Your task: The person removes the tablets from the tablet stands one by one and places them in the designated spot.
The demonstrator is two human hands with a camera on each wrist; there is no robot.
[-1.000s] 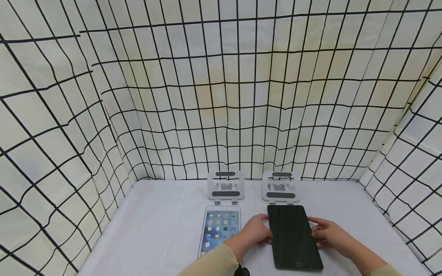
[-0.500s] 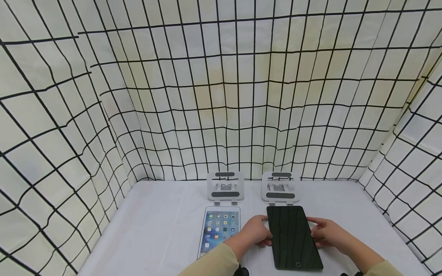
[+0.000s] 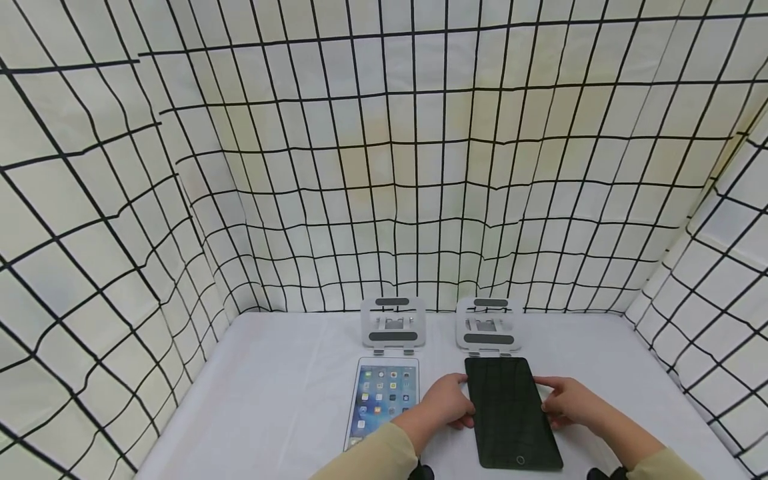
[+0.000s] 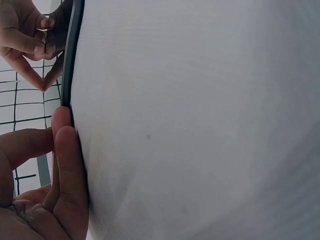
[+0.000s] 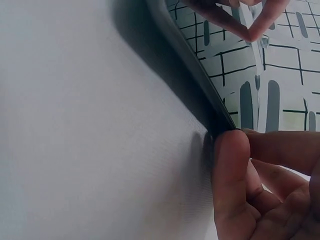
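Observation:
A dark tablet (image 3: 513,413) lies on the white table, its screen black and its home button towards me. My left hand (image 3: 444,403) holds its left edge, fingertips curled in at the side; my right hand (image 3: 573,403) grips the right edge. Close up in the left wrist view, left fingertips (image 4: 67,145) meet the tablet's thin rim (image 4: 74,50). The right wrist view has right fingers (image 5: 232,155) pinching the rim, with a shadowed gap between tablet and cloth. To the left lies a white tablet (image 3: 381,400) with app icons lit, partly covered by my left forearm.
Two silver folding stands with grey pads, a left stand (image 3: 393,337) and a right stand (image 3: 489,339), lie behind the tablets. A white cloth (image 3: 270,400) covers the table. White walls (image 3: 420,167) with black grid lines enclose the back and sides.
Both hands stay on the dark tablet's sides, and the tablet keeps its place. The head view shifts only slightly.

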